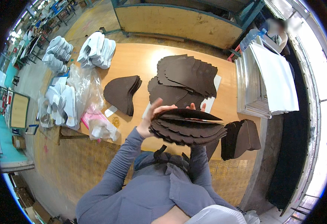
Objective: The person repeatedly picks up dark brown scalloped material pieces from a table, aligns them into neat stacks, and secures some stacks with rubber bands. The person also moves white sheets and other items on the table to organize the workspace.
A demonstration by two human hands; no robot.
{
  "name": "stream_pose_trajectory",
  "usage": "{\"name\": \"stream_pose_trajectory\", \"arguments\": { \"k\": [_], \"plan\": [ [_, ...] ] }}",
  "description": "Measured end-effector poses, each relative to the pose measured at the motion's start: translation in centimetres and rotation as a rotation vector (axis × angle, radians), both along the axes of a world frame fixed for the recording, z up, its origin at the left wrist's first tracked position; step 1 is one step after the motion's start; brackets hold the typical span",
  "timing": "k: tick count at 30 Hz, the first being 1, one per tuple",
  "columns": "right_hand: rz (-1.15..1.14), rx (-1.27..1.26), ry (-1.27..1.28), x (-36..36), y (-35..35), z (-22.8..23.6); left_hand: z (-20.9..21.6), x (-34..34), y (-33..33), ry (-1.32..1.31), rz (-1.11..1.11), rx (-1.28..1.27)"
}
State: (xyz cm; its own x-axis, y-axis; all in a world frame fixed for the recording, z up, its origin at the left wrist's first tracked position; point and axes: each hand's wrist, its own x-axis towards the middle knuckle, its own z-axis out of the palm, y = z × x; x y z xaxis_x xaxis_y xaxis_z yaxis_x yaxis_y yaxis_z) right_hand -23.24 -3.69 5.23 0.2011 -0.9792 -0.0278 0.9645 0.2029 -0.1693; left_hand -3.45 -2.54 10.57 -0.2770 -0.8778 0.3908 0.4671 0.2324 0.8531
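left hand (146,124) clamps the left end of a fanned dark-brown stack (187,128), whose long axis runs left to right above the desk's (133,54) near side; the right hand (197,107), mostly hidden behind it, shows only fingertips, grip unclear. a wider brown pile (187,74) lies just beyond.
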Motion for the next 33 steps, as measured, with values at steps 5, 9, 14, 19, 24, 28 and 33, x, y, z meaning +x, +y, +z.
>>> {"name": "stream_pose_trajectory", "arguments": {
  "k": [5,9,14,19,24,28,33],
  "plan": [
    [-0.037,-0.177,-0.087,1.0,0.2,-2.7,-2.6,0.1,0.6,-0.437,0.249,-0.142],
    [0.172,-0.166,-0.018,-2.6,1.9,-3.1,-2.8,0.8,2.2,-0.268,0.277,0.429],
    [0.195,-0.007,1.07,-9.9,3.4,-6.1,-5.1,2.6,1.3,-0.569,0.365,0.326],
    [0.227,-0.214,1.659,-5.6,3.1,-4.2,-10.7,3.4,1.7,-0.648,0.264,0.444],
    [0.102,-0.169,1.719,-6.9,3.6,-9.0,-10.4,2.4,2.8,-0.555,0.285,0.384],
    [0.022,-0.588,2.128,-4.5,3.5,-5.7,-12.5,3.6,3.1,-0.922,0.295,0.063],
    [0.205,-0.293,1.761,-2.8,3.1,-10.9,-17.8,3.1,3.6,-0.751,0.297,0.482]
  ]
}}
